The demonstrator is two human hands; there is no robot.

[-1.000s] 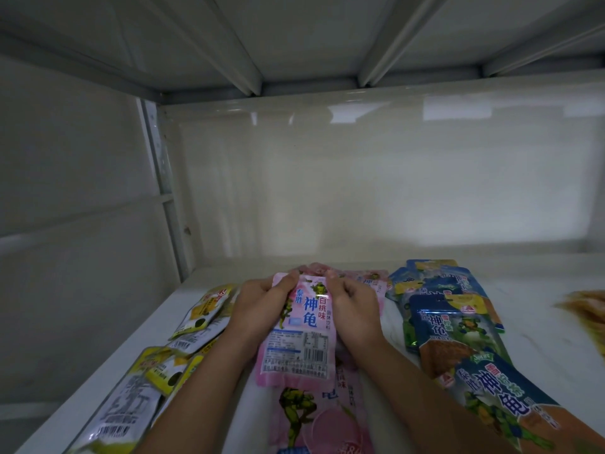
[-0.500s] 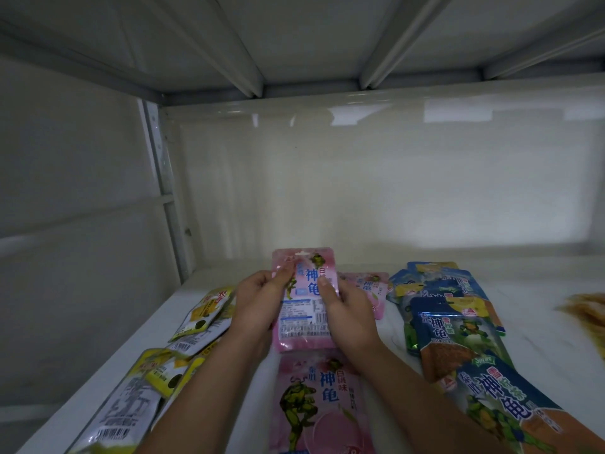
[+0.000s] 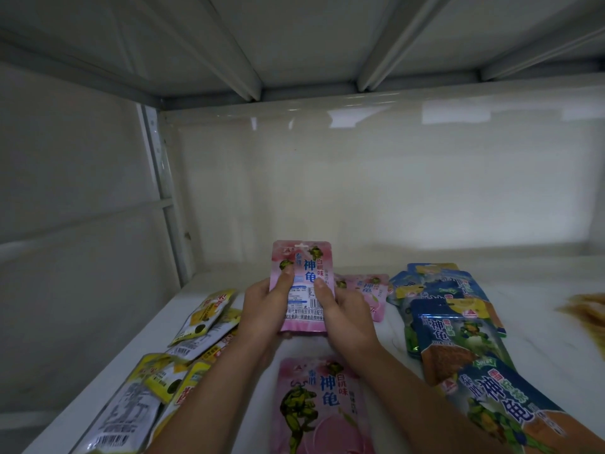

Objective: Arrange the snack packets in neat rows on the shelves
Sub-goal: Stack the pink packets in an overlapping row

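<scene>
Above the shelf (image 3: pixel 209 283), a pink packet (image 3: pixel 302 283) stands upright, left hand (image 3: pixel 265 309) gripping at nine o'clock, right hand (image 3: pixel 347 309) gripping at three.

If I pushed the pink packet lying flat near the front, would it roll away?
Probably not: the front pink packet lies flat on the shelf, so it would likely slide. Its glossy film looks slippery, and it seems thin, so probably light and bendy.

Held pink foil snack packet (image 3: pixel 302 283), 12 o'clock of centre: "神龟", "白桃味". Flat pink foil packet (image 3: pixel 322 404), 6 o'clock: same text. Blue foil packets (image 3: pixel 445 326), 4 o'clock: "神龟"; nearest also "Sprite".
</scene>
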